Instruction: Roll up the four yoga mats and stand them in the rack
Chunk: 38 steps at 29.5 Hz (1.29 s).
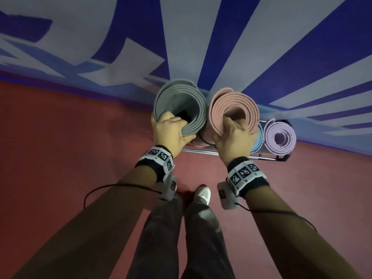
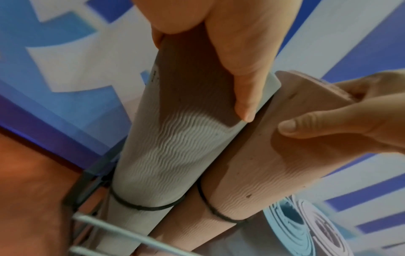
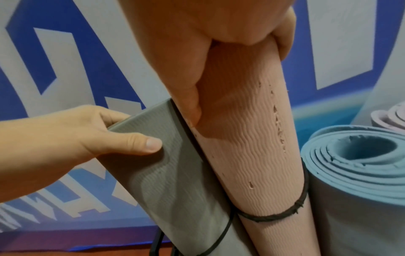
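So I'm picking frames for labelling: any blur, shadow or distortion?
Head view: wide-angle bending, dim; grey mat sharp. Left wrist view: rack bars blurred, left hand shadows the mat. Right wrist view: pink mat sharp under right hand.

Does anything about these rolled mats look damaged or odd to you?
Yes. The pink mat in the right hand has small nicks and tears in its wavy surface, running in a line down its side. The blue mat beside it has a ragged inner edge at its top. The grey mat shows no damage.
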Motion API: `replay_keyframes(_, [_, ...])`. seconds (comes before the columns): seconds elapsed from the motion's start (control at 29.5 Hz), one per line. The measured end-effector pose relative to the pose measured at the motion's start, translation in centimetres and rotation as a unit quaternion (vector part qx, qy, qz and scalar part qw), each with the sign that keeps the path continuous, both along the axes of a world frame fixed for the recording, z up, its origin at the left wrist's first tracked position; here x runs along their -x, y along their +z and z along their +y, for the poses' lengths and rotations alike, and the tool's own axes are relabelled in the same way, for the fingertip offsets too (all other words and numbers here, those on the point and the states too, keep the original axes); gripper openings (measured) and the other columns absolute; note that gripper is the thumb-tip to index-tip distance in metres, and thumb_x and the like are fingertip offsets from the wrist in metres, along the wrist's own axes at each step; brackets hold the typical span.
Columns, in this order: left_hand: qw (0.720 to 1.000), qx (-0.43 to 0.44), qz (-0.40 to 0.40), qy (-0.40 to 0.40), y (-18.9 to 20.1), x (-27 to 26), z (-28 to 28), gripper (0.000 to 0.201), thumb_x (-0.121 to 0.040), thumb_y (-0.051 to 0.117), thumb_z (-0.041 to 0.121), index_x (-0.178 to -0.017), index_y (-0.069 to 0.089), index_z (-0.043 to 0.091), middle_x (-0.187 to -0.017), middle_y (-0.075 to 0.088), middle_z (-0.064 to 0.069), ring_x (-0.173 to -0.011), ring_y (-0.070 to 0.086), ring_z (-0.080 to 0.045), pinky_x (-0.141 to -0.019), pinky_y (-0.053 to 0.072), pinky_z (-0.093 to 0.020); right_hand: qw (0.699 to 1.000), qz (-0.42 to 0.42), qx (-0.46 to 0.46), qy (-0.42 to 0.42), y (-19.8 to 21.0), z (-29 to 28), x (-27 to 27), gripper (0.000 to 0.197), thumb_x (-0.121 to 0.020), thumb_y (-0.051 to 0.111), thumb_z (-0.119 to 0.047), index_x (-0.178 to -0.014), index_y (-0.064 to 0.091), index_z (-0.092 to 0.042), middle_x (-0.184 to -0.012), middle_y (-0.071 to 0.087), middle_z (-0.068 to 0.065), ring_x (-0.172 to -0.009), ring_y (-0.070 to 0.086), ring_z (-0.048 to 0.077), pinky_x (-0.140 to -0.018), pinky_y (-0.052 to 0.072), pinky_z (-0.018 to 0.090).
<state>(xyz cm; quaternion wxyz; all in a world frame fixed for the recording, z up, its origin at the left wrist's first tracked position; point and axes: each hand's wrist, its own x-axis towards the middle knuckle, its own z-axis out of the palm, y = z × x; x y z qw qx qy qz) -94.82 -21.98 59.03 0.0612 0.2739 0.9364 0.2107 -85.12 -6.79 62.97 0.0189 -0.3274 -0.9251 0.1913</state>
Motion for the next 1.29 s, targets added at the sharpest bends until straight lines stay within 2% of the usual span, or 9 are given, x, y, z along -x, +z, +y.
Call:
replay_keyframes(0.14, [0.999, -0.015, 0.032, -0.008, -2.8, -0.5, 1.9, 0.042, -0.062, 0.082, 0.056, -0.083, 0.075, 0.021, -0.078, 0.068, 0.009, -0.095, 0.056, -0.02, -0.093, 0.039, -0.065, 0.999, 0.035, -0.007, -0.023, -4.1, 1.1, -0.2, 0.043, -0.069, 0.055, -0.047, -0.098, 0.065, -0.018, -0.085, 0.068, 0.001, -0.101, 0.054, 0.028, -0.086, 0.046, 0.062])
replay_keyframes(0.31, [0.999, 0.004, -0.034, 0.011, -10.8, -1.7, -0.6, 0.041, -0.058, 0.087, 0.05, -0.084, 0.076, 0.021, -0.079, 0.068, 0.009, -0.099, 0.053, -0.018, -0.093, 0.04, -0.059, 0.998, -0.049, 0.012, 0.034, -10.2, 0.1, -1.1, 0.037, -0.075, 0.076, -0.037, -0.107, 0.065, -0.02, -0.093, 0.065, 0.005, -0.106, 0.055, 0.029, -0.095, 0.04, 0.067])
replay_keyframes(0.41, [0.999, 0.022, -0.047, -0.004, -13.8, -1.6, -1.4, 0.04, -0.061, 0.085, 0.049, -0.087, 0.075, 0.021, -0.085, 0.071, 0.009, -0.106, 0.05, -0.017, -0.093, 0.04, -0.061, 0.997, -0.055, 0.027, 0.052, -13.7, -0.1, -1.5, 0.039, -0.075, 0.076, -0.033, -0.11, 0.064, -0.02, -0.097, 0.067, 0.005, -0.109, 0.054, 0.028, -0.086, 0.048, 0.062])
replay_keyframes(0.51, [0.999, 0.024, -0.039, -0.007, -15.0, -1.3, -0.3, 0.038, -0.065, 0.082, 0.05, -0.09, 0.075, 0.022, -0.091, 0.071, 0.01, -0.111, 0.05, -0.017, -0.098, 0.035, -0.065, 0.998, -0.046, 0.035, 0.034, -16.0, 0.3, -1.1, 0.038, -0.077, 0.07, -0.035, -0.111, 0.061, -0.021, -0.1, 0.067, 0.005, -0.113, 0.052, 0.027, -0.089, 0.046, 0.066])
replay_keyframes(0.68, [0.999, 0.031, 0.022, -0.007, -16.6, -1.0, 2.3, 0.035, -0.073, 0.073, 0.051, -0.093, 0.073, 0.022, -0.091, 0.068, 0.011, -0.114, 0.047, -0.018, -0.107, 0.02, -0.073, 0.998, -0.053, -0.02, 0.014, -18.5, 1.3, -0.2, 0.038, -0.082, 0.061, -0.042, -0.112, 0.059, -0.02, -0.106, 0.066, -0.001, -0.115, 0.05, 0.025, -0.106, 0.022, 0.07])
replay_keyframes(0.85, [0.997, 0.073, 0.034, -0.009, -18.7, -2.6, 1.2, 0.035, -0.078, 0.064, 0.052, -0.096, 0.068, 0.022, -0.097, 0.066, 0.01, -0.12, 0.047, -0.022, -0.106, 0.02, -0.073, 0.992, -0.076, -0.094, 0.047, -21.1, -0.2, -1.2, 0.033, -0.087, 0.059, -0.048, -0.104, 0.055, -0.02, -0.097, 0.063, -0.005, -0.106, 0.054, 0.023, -0.108, 0.016, 0.071])
replay_keyframes(1.05, [0.99, 0.137, -0.007, -0.028, -17.9, -2.4, 0.7, 0.041, -0.081, 0.063, 0.053, -0.108, 0.066, 0.023, -0.112, 0.064, 0.008, -0.125, 0.044, -0.024, -0.106, 0.021, -0.072, 0.991, -0.095, -0.084, 0.043, -21.1, -1.4, -1.6, 0.033, -0.088, 0.058, -0.048, -0.104, 0.053, -0.02, -0.101, 0.06, -0.005, -0.11, 0.052, 0.023, -0.111, 0.011, 0.073])
replay_keyframes(1.19, [0.967, 0.228, -0.104, -0.05, -15.6, -2.1, 0.7, 0.049, -0.088, 0.055, 0.057, -0.127, 0.055, 0.027, -0.129, 0.056, 0.008, -0.133, 0.034, -0.021, -0.108, 0.017, -0.072, 0.985, -0.163, -0.014, 0.06, -18.7, -1.3, -1.7, 0.035, -0.089, 0.054, -0.045, -0.113, 0.052, -0.018, -0.112, 0.061, -0.004, -0.121, 0.048, 0.023, -0.112, 0.002, 0.074])
replay_keyframes(1.29, [0.96, 0.245, -0.119, -0.06, -12.9, -1.7, 0.9, 0.046, -0.091, 0.054, 0.055, -0.129, 0.055, 0.029, -0.131, 0.055, 0.006, -0.13, 0.04, -0.022, -0.111, 0.016, -0.068, 0.984, -0.165, 0.019, 0.061, -16.2, -0.9, -1.9, 0.033, -0.091, 0.054, -0.04, -0.115, 0.056, -0.019, -0.115, 0.065, -0.002, -0.124, 0.049, 0.024, -0.115, 0.002, 0.068])
